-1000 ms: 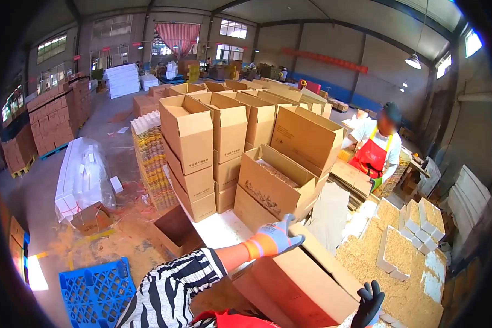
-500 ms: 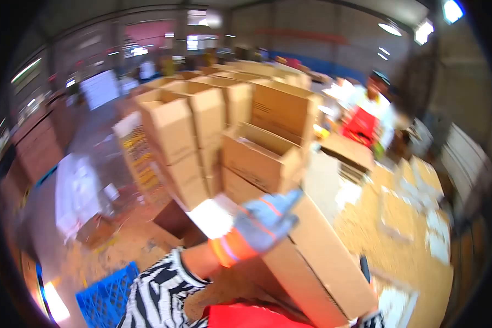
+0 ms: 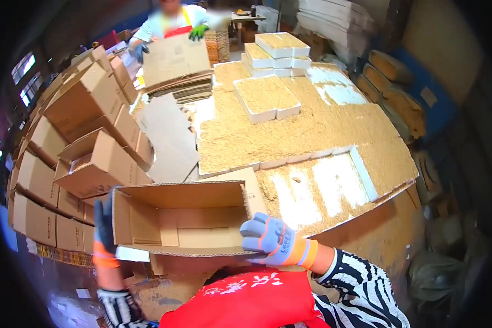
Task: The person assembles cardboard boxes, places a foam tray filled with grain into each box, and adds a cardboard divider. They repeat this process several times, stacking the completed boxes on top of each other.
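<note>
Open brown cardboard box: L hand clamped on side wall, R hand gripping front rim; keep grip even, box level.

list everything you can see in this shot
open brown cardboard box: one, brown, front centre, held
stacked brown cardboard cartons: many, brown, left
flat brown cardboard sheets: one pile, brown, top centre
white foam trays of tan filling: several, white and tan, on the table
tan granule-covered table: one, tan, right
co-worker in red apron: one, far end, gloved hands at the sheets
left hand: dark glove, orange cuff, grips the box's left side
right hand: grey glove, orange cuff, grips the box's near edge
</note>
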Tool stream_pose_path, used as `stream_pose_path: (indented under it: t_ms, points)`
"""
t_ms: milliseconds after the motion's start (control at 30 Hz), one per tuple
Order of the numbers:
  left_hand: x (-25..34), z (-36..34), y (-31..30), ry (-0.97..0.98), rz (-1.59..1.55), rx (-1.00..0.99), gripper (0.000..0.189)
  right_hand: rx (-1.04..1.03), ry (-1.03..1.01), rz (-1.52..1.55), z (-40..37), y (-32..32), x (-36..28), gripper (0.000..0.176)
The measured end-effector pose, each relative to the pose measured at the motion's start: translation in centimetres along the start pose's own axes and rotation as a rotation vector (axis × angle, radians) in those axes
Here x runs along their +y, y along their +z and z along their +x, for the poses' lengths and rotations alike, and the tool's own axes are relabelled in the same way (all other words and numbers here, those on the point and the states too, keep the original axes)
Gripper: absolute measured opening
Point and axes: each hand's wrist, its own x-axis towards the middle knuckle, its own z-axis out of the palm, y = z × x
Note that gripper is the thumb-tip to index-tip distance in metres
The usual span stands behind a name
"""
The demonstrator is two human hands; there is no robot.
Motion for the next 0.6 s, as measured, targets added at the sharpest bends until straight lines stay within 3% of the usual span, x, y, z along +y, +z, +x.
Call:
stream_pose_path:
  t_ms: [33,67,100,133,200,300,333,367,467,533,600]
  points:
    - [1.7,-0.4,2.0,0.201,0.740,0.094,0.060,0.035,0.018,0.109,0.0,-0.2,0.1,0.029]
    - [2.3,-0.2,5.4,0.104,0.874,0.152,0.058,0.073,0.035,0.216,-0.1,-0.6,0.4,0.029]
    - [1.9,1.5,3.3,0.085,0.985,0.163,0.060,0.147,0.109,0.463,-0.8,-0.6,0.8,0.031]
    - [1.1,2.6,0.7,0.070,1.097,0.172,0.063,0.212,0.228,0.786,-2.0,-0.6,2.0,0.047]
    - [1.6,1.9,2.0,0.010,0.728,0.106,0.066,0.853,0.506,1.051,-6.3,1.2,7.3,0.056]
    - [2.0,1.3,-3.2,-0.034,0.864,0.176,0.069,1.646,0.978,0.452,-21.3,0.0,21.9,0.051]
    - [1.9,1.9,-3.1,-0.059,0.864,0.208,0.069,1.985,0.887,0.240,-27.2,-0.2,26.9,0.044]
    - [1.8,2.4,-2.9,-0.085,0.862,0.239,0.069,1.665,1.471,-0.085,-33.6,-3.0,28.2,0.042]
    - [1.4,3.0,-0.2,-0.052,0.925,0.259,0.069,1.578,1.904,-0.877,-53.7,-1.1,39.2,0.059]
    - [1.3,3.1,1.1,-0.022,0.963,0.278,0.069,1.765,1.664,0.172,-52.1,-3.9,38.4,0.055]
    - [1.6,3.0,1.5,-0.013,1.011,0.325,0.069,1.627,1.710,0.056,-51.0,-5.4,38.5,0.050]
